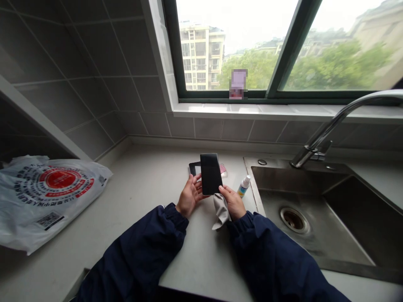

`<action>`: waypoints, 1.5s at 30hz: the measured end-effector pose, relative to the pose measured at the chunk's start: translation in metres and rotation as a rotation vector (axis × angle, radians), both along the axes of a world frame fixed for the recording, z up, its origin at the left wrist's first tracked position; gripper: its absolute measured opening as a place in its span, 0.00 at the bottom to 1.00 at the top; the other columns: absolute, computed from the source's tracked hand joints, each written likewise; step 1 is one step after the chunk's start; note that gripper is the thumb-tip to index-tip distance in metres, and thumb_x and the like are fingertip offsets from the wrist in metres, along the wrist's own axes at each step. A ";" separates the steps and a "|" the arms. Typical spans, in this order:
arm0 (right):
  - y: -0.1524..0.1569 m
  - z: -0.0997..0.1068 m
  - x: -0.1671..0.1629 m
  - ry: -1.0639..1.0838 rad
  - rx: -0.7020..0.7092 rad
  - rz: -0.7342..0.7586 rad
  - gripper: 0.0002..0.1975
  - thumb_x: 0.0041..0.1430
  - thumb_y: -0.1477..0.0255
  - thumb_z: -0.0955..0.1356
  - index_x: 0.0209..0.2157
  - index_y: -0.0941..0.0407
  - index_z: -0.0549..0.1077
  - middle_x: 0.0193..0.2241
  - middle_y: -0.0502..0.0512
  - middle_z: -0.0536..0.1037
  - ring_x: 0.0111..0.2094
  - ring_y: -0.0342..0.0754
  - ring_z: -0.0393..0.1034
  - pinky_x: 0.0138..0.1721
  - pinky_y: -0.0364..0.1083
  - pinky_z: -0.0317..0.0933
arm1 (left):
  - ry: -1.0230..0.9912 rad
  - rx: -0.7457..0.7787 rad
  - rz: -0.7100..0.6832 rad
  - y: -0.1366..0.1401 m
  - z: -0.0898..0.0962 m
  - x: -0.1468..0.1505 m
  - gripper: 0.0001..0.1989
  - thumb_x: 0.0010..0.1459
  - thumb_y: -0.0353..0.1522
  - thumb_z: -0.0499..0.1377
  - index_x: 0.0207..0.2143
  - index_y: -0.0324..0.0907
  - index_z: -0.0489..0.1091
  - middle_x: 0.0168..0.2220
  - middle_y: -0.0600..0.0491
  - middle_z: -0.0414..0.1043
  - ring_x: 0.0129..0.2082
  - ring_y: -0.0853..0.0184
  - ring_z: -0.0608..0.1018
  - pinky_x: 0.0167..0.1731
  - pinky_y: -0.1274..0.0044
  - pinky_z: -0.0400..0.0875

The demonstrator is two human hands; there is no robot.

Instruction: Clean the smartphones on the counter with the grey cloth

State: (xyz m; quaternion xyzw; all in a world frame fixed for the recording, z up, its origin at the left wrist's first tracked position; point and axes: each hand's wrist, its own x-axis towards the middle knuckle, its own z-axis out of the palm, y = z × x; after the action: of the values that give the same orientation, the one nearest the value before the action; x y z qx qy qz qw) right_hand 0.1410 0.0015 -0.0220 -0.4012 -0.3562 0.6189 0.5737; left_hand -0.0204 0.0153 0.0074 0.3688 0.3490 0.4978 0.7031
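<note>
A black smartphone (211,174) is held up over the counter with its dark screen towards me. My left hand (190,196) supports it from the left, fingers reaching behind its lower edge and thumb off to the side. At the lower right corner, the thumb of my right hand (233,203) presses on the phone. That same hand grips a crumpled light grey cloth (221,212), which hangs below. Behind the phone lie a dark flat device (194,168) and a pink and clear item (223,170), both partly hidden. Just right of my right hand is a small white-capped spray bottle (244,186).
On the left of the pale counter (135,197) lies a white plastic bag (53,197) with red print. A steel sink (315,209) with a curved faucet (330,126) occupies the right. The window sill (252,111) runs along the back.
</note>
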 end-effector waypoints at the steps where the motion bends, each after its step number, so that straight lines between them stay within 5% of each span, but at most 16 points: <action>1: -0.002 0.001 -0.003 0.016 -0.012 0.038 0.25 0.43 0.51 0.77 0.36 0.55 0.77 0.32 0.53 0.83 0.36 0.53 0.79 0.46 0.51 0.70 | -0.099 -0.039 -0.040 -0.001 0.001 0.001 0.33 0.67 0.53 0.43 0.60 0.40 0.64 0.50 0.40 0.76 0.47 0.55 0.80 0.45 0.64 0.76; 7: -0.012 0.001 -0.015 0.071 -0.069 0.230 0.25 0.42 0.53 0.79 0.35 0.57 0.77 0.30 0.54 0.82 0.38 0.54 0.79 0.52 0.54 0.66 | -0.384 -0.117 -0.108 -0.001 0.002 -0.001 0.38 0.66 0.54 0.42 0.63 0.34 0.63 0.58 0.34 0.71 0.51 0.46 0.78 0.54 0.54 0.67; 14: -0.011 -0.004 -0.016 0.051 -0.110 0.276 0.24 0.39 0.56 0.81 0.33 0.58 0.80 0.34 0.54 0.82 0.41 0.53 0.77 0.55 0.53 0.63 | -0.448 -0.235 -0.121 0.005 -0.009 -0.009 0.43 0.64 0.56 0.43 0.56 0.26 0.69 0.55 0.32 0.73 0.40 0.52 0.81 0.46 0.61 0.74; 28: -0.006 0.008 0.000 0.031 -0.139 -0.036 0.21 0.38 0.61 0.81 0.35 0.56 0.79 0.27 0.53 0.82 0.30 0.48 0.76 0.38 0.48 0.68 | -0.446 -0.275 -0.070 0.010 -0.002 -0.020 0.40 0.64 0.55 0.46 0.58 0.27 0.67 0.46 0.32 0.78 0.33 0.52 0.82 0.37 0.63 0.76; 35: -0.010 0.014 0.000 0.025 -0.075 -0.203 0.26 0.46 0.62 0.78 0.47 0.55 0.76 0.25 0.49 0.80 0.28 0.46 0.73 0.33 0.45 0.66 | -0.537 -0.331 -0.114 0.005 0.009 -0.014 0.37 0.66 0.50 0.46 0.61 0.26 0.64 0.45 0.34 0.79 0.43 0.50 0.81 0.49 0.63 0.72; 40: -0.013 0.009 0.000 -0.078 -0.031 -0.274 0.23 0.58 0.63 0.71 0.54 0.54 0.74 0.40 0.56 0.82 0.40 0.52 0.76 0.45 0.50 0.68 | -0.623 -0.329 -0.208 0.002 0.012 -0.009 0.35 0.68 0.49 0.44 0.62 0.30 0.63 0.48 0.36 0.78 0.50 0.50 0.79 0.55 0.60 0.67; 45: -0.016 0.014 0.005 -0.234 0.118 -0.376 0.24 0.65 0.62 0.66 0.61 0.53 0.70 0.60 0.56 0.72 0.63 0.57 0.63 0.65 0.57 0.53 | -0.523 -0.356 -0.230 0.002 0.003 -0.012 0.33 0.65 0.52 0.47 0.50 0.31 0.73 0.36 0.38 0.80 0.35 0.51 0.82 0.42 0.60 0.74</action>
State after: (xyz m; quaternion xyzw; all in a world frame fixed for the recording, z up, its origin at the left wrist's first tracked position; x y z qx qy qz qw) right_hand 0.1459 -0.0143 -0.0076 -0.4954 -0.3747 0.4284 0.6562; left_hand -0.0327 0.0169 0.0107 0.1367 0.1942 0.4243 0.8738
